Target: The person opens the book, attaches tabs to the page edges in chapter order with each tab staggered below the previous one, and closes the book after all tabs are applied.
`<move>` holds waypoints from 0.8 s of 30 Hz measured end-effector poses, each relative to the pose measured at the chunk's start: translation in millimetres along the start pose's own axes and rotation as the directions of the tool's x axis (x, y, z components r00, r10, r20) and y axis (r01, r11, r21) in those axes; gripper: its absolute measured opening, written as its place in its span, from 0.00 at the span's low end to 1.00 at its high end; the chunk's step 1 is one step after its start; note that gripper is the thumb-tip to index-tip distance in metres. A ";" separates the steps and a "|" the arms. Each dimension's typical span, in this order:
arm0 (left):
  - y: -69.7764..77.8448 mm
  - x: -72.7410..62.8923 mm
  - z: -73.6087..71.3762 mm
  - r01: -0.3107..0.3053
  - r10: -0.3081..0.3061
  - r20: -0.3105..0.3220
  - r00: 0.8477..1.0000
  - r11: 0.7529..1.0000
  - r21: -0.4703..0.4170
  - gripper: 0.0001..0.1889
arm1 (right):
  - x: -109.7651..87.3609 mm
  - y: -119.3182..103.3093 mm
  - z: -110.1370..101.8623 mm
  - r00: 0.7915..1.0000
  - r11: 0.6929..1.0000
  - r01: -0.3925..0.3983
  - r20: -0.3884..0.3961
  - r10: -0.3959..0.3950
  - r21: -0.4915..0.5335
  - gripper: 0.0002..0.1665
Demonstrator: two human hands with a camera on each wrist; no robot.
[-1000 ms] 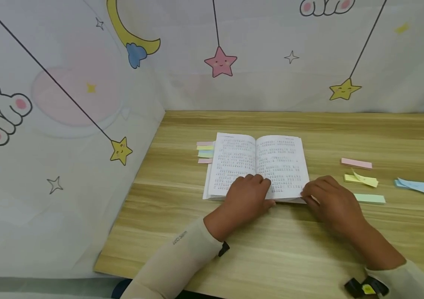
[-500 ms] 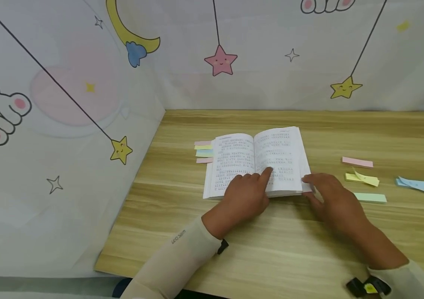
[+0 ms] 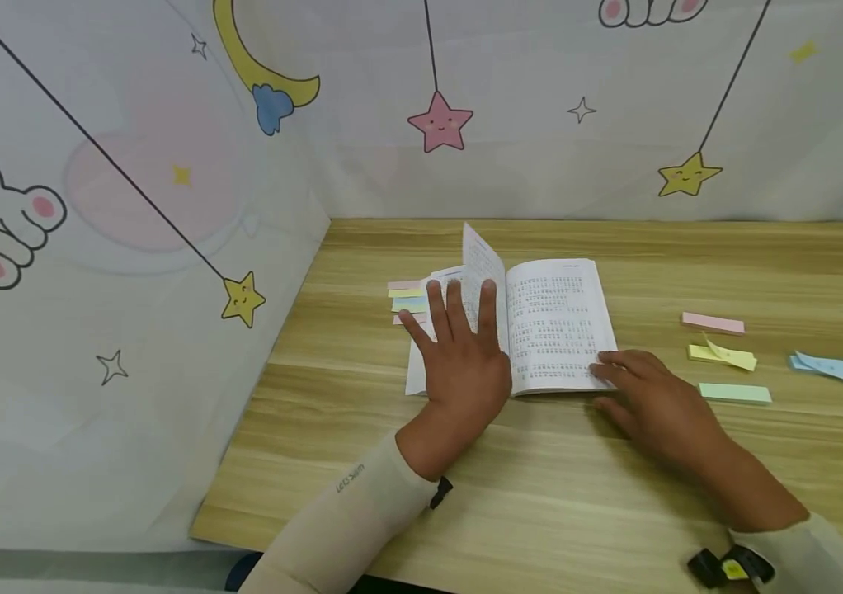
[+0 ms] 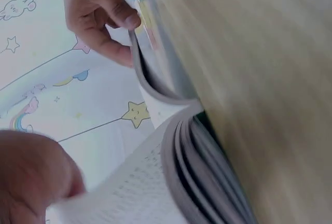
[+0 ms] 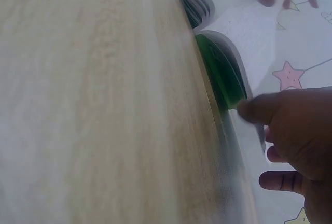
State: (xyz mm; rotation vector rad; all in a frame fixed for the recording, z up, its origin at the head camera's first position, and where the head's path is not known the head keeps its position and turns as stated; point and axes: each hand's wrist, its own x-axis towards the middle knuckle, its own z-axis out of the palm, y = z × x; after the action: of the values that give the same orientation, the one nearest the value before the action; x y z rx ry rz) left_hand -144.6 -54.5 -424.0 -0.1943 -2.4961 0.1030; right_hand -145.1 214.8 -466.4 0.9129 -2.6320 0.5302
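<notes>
An open book (image 3: 555,322) with printed pages lies on the table, its green cover (image 5: 220,71) showing underneath in the right wrist view. My left hand (image 3: 466,363) is over the left page with its fingers straight and spread, against a leaf (image 3: 477,252) that stands partly raised near the spine. At the lower right corner, my right hand (image 3: 662,404) pinches the edge of the right-side pages between thumb and fingers, as the left wrist view shows. Coloured sticky tabs (image 3: 408,304) stick out from the book's left edge.
To the right of the book lie a pink sticky-tab pad (image 3: 713,322), a yellow one (image 3: 722,355), a green one (image 3: 735,393) and a blue one (image 3: 827,368). A cloth printed with stars (image 3: 440,124) hangs behind and left of the wooden table (image 3: 555,495).
My left hand has gone from curled or pointing on the pages to spread over the left side. A leaf has turned from right to left; the right hand stays at the right corner.
</notes>
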 end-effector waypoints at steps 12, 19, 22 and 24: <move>5.5 1.0 -4.9 -0.285 0.396 0.423 0.815 0.910 -0.302 0.14 | 3.1 1.4 0.0 0.994 0.992 0.112 0.002 -0.112 -0.065 0.18; 6.5 1.7 4.0 -0.318 0.435 0.492 0.754 0.897 -0.307 0.18 | 3.4 -5.5 -6.6 0.990 0.989 0.140 -0.012 -0.141 -0.056 0.12; 6.9 3.4 5.6 -0.330 0.445 0.489 0.751 0.893 -0.306 0.19 | 4.1 -8.1 -8.4 0.991 0.990 0.130 -0.030 -0.132 -0.057 0.13; 6.9 3.9 7.0 -0.332 0.444 0.481 0.755 0.893 -0.304 0.17 | 3.9 -9.0 -8.8 0.993 0.992 0.112 -0.041 -0.114 -0.050 0.14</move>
State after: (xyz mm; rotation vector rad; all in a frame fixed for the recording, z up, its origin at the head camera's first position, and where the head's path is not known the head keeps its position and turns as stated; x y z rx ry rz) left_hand -151.1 -47.2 -428.1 -0.8931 -2.9901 0.0852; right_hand -140.9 210.1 -454.9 1.0168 -2.5245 0.4517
